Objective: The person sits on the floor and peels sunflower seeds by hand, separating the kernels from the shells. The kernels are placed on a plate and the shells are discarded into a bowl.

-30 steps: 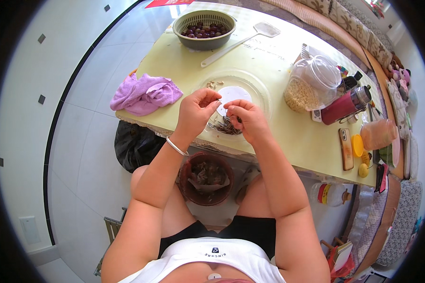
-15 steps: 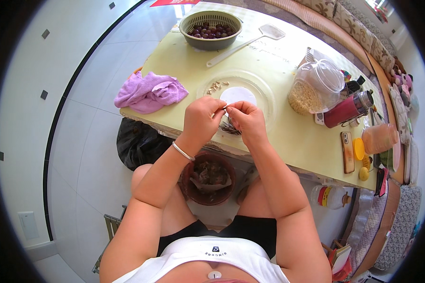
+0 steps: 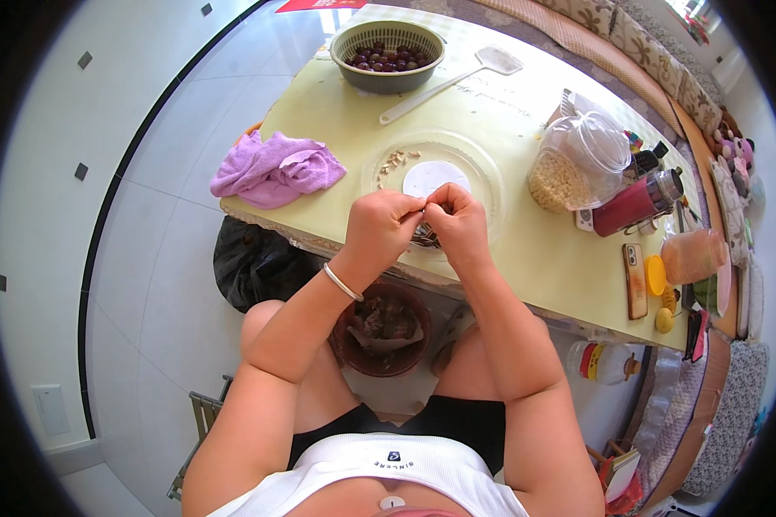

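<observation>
Over the near part of a clear round plate (image 3: 494, 185), my left hand (image 3: 378, 226) and my right hand (image 3: 459, 226) meet fingertip to fingertip. Both are closed in a pinch around one small dark sunflower seed, now mostly covered by the fingers. Beneath my hands lies a pile of dark striped sunflower seeds (image 3: 424, 237), partly hidden. Several pale kernels (image 3: 397, 160) are scattered at the plate's far left. A white round disc (image 3: 437, 177) shows in its middle, just beyond my fingers.
Left of the plate lies a purple towel (image 3: 276, 170). A colander of grapes (image 3: 388, 79) and a white spatula (image 3: 444, 88) are farther back. To the right are a tub of kernels (image 3: 560, 181), a maroon flask (image 3: 629, 207) and a phone (image 3: 635, 280). A bin (image 3: 388, 366) stands between my knees.
Both hands have shifted slightly, the left one a little right and nearer to me. Their fingertips are closer together, and the dark seed between them shows less.
</observation>
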### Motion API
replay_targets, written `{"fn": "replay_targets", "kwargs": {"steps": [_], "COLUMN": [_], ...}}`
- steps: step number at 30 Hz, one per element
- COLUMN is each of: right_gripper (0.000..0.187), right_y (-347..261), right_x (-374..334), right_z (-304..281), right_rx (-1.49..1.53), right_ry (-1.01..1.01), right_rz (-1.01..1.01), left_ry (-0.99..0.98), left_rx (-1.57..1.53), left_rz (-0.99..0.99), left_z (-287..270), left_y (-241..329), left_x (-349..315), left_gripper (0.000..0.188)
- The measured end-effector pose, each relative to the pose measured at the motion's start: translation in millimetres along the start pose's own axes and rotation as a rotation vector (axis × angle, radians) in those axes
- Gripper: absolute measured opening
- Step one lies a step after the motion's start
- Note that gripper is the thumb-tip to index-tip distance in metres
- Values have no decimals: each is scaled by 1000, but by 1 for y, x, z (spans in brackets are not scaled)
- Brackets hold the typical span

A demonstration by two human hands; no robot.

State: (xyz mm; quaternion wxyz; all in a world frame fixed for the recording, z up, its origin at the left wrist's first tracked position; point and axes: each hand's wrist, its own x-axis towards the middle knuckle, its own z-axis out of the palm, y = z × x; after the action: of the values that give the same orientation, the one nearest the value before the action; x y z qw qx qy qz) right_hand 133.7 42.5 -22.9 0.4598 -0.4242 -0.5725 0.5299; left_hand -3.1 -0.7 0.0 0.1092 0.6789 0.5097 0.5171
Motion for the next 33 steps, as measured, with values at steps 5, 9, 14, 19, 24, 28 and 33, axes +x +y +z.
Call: {"fn": "replay_targets", "kwargs": {"steps": [5, 9, 14, 19, 24, 28, 33], "right_gripper": [9, 9, 9, 7, 8, 10, 9], "right_y": [-15, -17, -12, -10, -12, -14, -16], "right_x": [1, 1, 1, 0, 2, 2, -1], "right_z": [-5, -8, -7, -8, -7, -7, -6], "right_rx": [217, 155, 55, -11, 126, 239, 253], "right_ry": [-129, -156, -154, -135, -130, -131, -100], "right_rz": [201, 211, 163, 89, 117, 151, 154], "left_ry": [-23, -62, -138, -104, -126, -135, -112], "left_rx": [-68, 11, 110, -53, -598, -885, -1064], "left_rz": [-122, -45, 35, -45, -515, -640, -825], "left_z": [-8, -7, -10, -10, -8, -7, -3], "left_y": [-2, -3, -7, -5, -10, -19, -23], "left_x": [3, 4, 4, 2, 0, 2, 3], "left_gripper": [15, 13, 16, 17, 14, 13, 10]}}
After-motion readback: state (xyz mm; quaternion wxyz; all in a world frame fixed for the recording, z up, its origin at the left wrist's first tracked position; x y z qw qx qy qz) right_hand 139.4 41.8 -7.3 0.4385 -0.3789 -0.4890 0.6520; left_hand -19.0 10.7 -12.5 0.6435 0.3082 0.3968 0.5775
